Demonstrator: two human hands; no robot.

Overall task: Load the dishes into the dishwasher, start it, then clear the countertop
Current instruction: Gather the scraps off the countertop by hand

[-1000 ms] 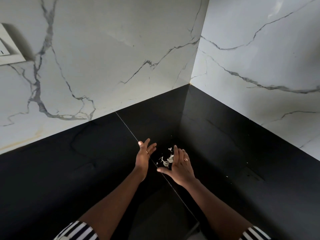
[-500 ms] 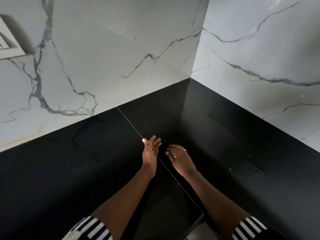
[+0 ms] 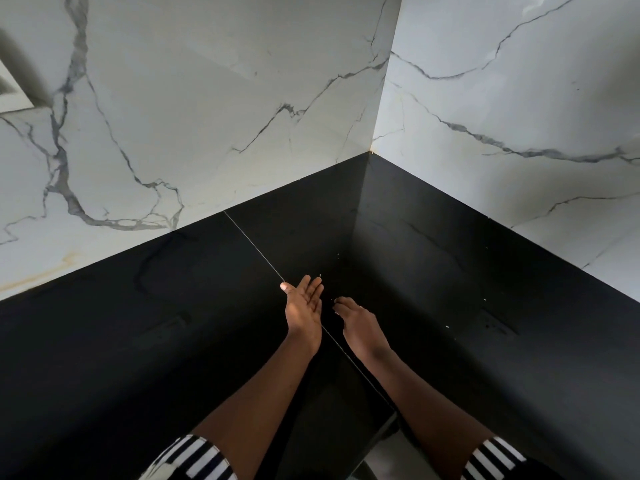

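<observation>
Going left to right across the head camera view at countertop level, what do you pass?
Black countertop → left hand, open with palm up → right hand, fingers curled down → white crumbs.

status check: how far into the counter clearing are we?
Done, apparently: no dishes on the visible black countertop. The dishwasher is out of view, so loading and starting can't be confirmed.

In hand: left hand is cupped edge-on to the counter, and right hand is palm-down sweeping toward it. What it has gathered is hidden.

Left: a few pale crumbs right of the hands and near the corner.
</observation>
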